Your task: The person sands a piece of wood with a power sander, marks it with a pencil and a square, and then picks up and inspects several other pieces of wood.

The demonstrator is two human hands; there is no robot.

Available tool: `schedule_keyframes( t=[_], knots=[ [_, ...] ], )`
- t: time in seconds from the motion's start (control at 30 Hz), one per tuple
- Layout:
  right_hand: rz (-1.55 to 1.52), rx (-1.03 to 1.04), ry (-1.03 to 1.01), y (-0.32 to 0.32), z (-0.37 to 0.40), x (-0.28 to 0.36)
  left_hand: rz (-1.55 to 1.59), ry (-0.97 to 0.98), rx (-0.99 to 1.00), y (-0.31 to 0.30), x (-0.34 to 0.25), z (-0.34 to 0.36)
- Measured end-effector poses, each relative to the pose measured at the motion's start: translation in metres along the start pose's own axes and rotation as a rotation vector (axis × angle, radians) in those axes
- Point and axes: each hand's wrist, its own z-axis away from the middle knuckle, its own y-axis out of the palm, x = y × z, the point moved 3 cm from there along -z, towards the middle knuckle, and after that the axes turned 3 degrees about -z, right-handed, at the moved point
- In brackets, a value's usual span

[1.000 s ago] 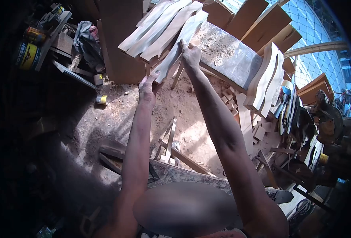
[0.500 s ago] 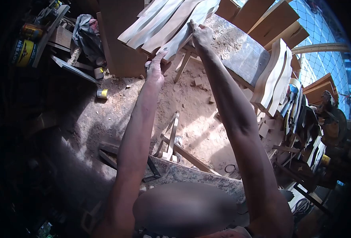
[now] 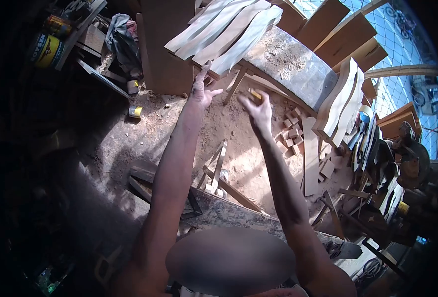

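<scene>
Several wavy wooden pieces [image 3: 224, 34] lie side by side at the top centre, on the far end of a workbench [image 3: 293, 57] strewn with shavings. At their near end is my left hand [image 3: 203, 89], its thumb and fingers spread, with fingertips at the edge of the pieces. My right hand [image 3: 259, 106] is below the bench edge, apart from the wood, its fingers closed round a small yellow object [image 3: 254, 93] that looks like a pencil. Two more wavy pieces [image 3: 340, 101] stand at the right end of the bench.
Small wood blocks [image 3: 292, 132] and a long board [image 3: 309, 156] lie on the dusty floor at right. Brown boards [image 3: 345, 34] lean behind the bench beside netting. Cans [image 3: 135, 112] and a cloth [image 3: 122, 42] are at left. A wooden frame [image 3: 216, 166] stands near the lower centre.
My right hand has moved down and away from the wavy pieces, and the yellow object now shows in it. My left hand's fingers have spread. The view has shifted slightly.
</scene>
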Motion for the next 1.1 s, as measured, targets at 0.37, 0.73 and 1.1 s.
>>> schedule_keyframes(
  t=[0.37,0.73,1.1],
  knots=[
    [0.231,0.084,0.639,-0.222,0.492,-0.048,-1.099,0.389,-0.141,-0.148,0.138,0.320],
    [0.732,0.088,0.283,-0.363,0.579,-0.167,-1.747,-0.131,0.508,-0.184,0.269,0.523],
    [0.600,0.020,0.453,-0.416,0.742,-0.210,-1.818,0.062,0.435,-0.168,0.292,0.567]
  ],
)
